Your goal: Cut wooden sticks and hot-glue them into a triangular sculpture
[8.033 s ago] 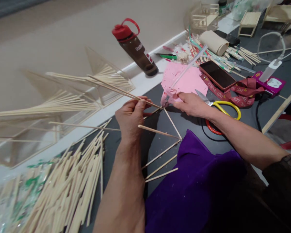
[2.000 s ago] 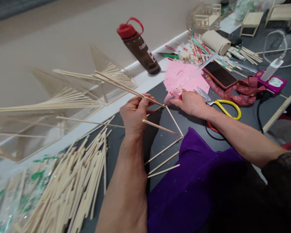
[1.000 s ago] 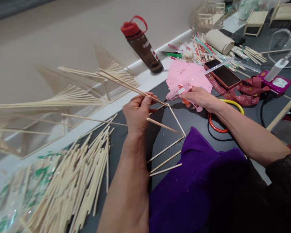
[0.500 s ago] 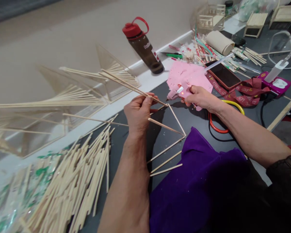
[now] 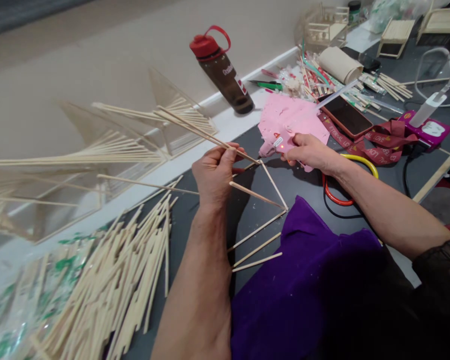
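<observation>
The dark grey worktop (image 5: 182,220) ran along a pale wall, and a deep purple cloth (image 5: 281,295) covered part of its near side. At the left a broad heap of pale wooden sticks (image 5: 108,285) lay beside clear and green plastic wrapping (image 5: 60,270). A dark translucent bottle with a red looped lid (image 5: 227,75) was near the wall, and a flat pink sheet (image 5: 285,112) lay to its right.

Of the two hands, the left hand (image 5: 215,172) was pinched closed, thumb against fingers, on a pair of long thin wooden sticks (image 5: 195,129). The right hand (image 5: 309,152) was curled around a pink plastic glue gun (image 5: 285,140), whose nozzle was just beside the lower end of the pinched pair. That end met the top corner of an angled frame of slim pale sticks (image 5: 273,185) on the worktop, between the left hand and the cloth.

Smaller still, a dark-screened phone in a reddish case (image 5: 345,115) lay beyond the right hand, and two short loose sticks (image 5: 257,262) rested by the cloth.
</observation>
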{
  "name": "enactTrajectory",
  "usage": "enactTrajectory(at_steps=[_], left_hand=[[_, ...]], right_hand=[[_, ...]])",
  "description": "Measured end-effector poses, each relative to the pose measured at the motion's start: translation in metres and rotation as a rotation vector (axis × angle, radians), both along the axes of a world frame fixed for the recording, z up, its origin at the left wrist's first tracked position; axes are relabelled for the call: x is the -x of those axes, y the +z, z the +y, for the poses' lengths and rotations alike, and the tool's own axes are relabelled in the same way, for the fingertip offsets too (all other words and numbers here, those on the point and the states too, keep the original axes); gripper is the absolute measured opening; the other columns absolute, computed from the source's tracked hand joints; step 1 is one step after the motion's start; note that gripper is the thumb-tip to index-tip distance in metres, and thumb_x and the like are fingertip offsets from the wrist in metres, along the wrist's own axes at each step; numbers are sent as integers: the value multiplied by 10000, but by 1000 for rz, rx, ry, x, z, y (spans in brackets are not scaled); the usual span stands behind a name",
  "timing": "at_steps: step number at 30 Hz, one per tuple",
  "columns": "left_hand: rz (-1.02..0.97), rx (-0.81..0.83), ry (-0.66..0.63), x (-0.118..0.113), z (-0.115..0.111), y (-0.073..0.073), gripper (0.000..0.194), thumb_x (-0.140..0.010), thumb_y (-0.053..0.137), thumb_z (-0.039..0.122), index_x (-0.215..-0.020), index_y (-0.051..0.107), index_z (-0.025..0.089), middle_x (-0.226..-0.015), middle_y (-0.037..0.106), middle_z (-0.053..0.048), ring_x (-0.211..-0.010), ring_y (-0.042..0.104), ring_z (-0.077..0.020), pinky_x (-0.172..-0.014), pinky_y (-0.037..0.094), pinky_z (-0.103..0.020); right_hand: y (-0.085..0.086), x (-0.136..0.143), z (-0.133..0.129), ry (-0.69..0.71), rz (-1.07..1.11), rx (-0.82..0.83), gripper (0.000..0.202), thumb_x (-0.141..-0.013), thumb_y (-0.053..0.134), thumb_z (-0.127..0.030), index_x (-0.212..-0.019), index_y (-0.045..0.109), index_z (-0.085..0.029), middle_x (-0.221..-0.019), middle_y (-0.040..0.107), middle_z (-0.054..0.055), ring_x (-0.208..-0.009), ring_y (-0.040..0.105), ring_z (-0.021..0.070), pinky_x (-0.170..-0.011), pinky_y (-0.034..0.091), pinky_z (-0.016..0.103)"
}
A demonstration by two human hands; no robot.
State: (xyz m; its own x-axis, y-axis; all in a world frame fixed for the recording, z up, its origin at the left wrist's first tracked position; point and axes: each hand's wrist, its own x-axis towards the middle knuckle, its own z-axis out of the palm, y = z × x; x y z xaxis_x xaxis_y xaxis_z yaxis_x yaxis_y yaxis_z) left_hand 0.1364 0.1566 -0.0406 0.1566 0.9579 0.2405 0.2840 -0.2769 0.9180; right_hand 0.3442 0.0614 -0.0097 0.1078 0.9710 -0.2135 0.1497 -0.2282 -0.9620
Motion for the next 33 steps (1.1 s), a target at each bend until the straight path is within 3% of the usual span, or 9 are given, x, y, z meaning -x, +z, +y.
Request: enactTrajectory(at_steps=[8, 22, 28, 33], left_hand=[[-1, 7, 1, -1, 0, 0, 350, -797, 697, 493, -961, 733, 185, -935, 762, -86, -872, 751, -223, -539, 579, -230], [41, 14, -20, -5, 1, -12, 216, -780, 697, 371, -927, 767, 229, -902, 767, -66, -803, 723, -180, -567, 574, -237], [232, 41, -6, -3, 4, -17, 250, -733, 726, 346, -921, 802, 199, -865, 776, -57, -759, 699, -197, -599, 552, -270], [335, 30, -2, -1, 8, -17, 248, -714, 743, 347, -885, 821, 186, -915, 788, -41, -869, 713, -237, -683, 556, -290]], right_hand=[[-10, 0, 4, 15, -100, -25, 136, -775, 684, -200, -879, 602, -172, -693, 634, 2, -528, 515, 103, -418, 360, 215], [-4, 0, 0, 29, -139, -46, 168, -806, 646, -193, -968, 619, -161, -683, 614, -5, -490, 487, 94, -397, 369, 206], [-1, 2, 0, 29, -174, -17, 122, -822, 627, -183, -937, 597, -155, -678, 599, -1, -472, 475, 90, -384, 366, 207], [2, 3, -1, 28, -206, 0, 72, -838, 612, -185, -893, 571, -161, -690, 595, -1, -461, 471, 85, -391, 367, 213]])
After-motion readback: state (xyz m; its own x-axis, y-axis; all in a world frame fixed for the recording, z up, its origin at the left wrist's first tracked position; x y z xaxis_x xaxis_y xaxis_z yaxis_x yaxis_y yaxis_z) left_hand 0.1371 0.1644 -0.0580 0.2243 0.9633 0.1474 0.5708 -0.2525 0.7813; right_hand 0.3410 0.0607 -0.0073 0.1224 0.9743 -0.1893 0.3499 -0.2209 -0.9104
